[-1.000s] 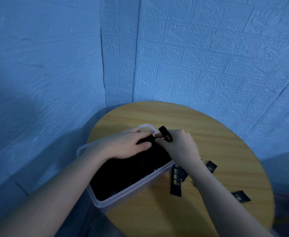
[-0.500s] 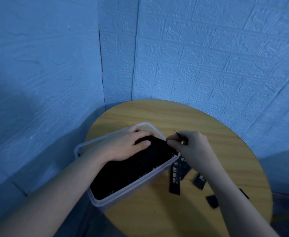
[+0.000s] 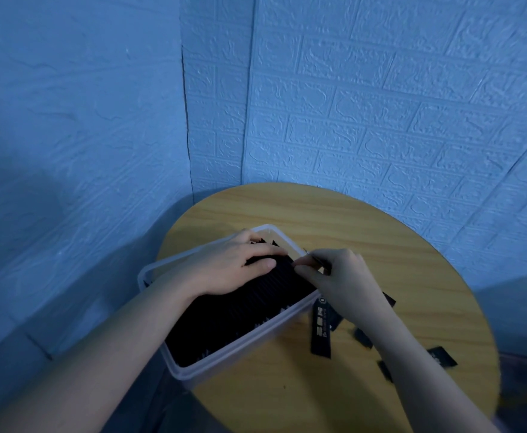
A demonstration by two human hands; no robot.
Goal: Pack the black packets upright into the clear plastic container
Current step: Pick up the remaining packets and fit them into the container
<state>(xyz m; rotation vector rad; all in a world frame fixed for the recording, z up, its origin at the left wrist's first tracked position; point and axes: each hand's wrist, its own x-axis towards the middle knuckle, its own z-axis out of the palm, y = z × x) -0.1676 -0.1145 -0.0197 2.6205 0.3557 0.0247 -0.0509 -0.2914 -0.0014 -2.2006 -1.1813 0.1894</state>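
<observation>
A clear plastic container [image 3: 240,348] sits on the left part of a round wooden table [image 3: 381,245], partly over its edge. It holds a dense row of upright black packets [image 3: 243,310]. My left hand [image 3: 234,265] lies over the far end of the row, fingers pressing the packets back. My right hand [image 3: 337,276] pinches one thin black packet [image 3: 317,258] edge-on at the container's far right rim. Several loose black packets [image 3: 320,331] lie flat on the table right of the container, partly hidden by my right forearm.
Blue textured walls meet in a corner right behind the table. More loose packets [image 3: 441,356] lie near the table's right front edge. Bare wood shows on the far and right parts of the tabletop.
My right hand has turned the pinched packet edge-on and brought it down beside the gap at the container's far end. My left hand stays pressed on the row.
</observation>
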